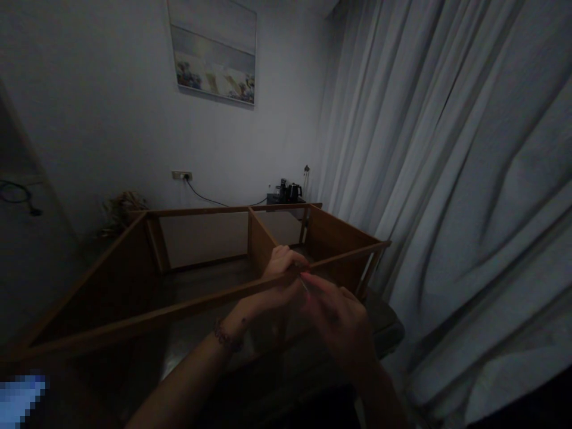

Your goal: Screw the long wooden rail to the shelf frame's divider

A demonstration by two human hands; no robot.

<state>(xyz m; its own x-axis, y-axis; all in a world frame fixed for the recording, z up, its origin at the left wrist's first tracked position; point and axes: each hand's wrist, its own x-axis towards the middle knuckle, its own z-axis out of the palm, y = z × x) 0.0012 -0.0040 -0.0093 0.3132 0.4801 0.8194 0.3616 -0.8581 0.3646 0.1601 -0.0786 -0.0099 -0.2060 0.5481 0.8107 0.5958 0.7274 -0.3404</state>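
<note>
A large brown wooden frame (pixel 196 301) with a middle divider (pixel 260 229) stretches across the view. My left hand (pixel 279 277), a beaded bracelet on its wrist, is wrapped around the front rail close to where the divider meets it. Some of its fingers reach over the top of the rail. Just right of it, my right hand (pixel 337 313) is closed, with thumb and fingertips together against the rail. A thin pale sliver shows between those fingers, too dark and blurred to name. The joint under both hands is mostly hidden.
Long grey curtains (pixel 447 179) hang along the right, close to the frame's corner. A black kettle (pixel 295 190) stands behind the frame. From the wall socket (pixel 182 175) runs a black cord (pixel 203 195). Dried plants (pixel 125 208) are at the back left, and a framed picture (pixel 214 50) hangs above.
</note>
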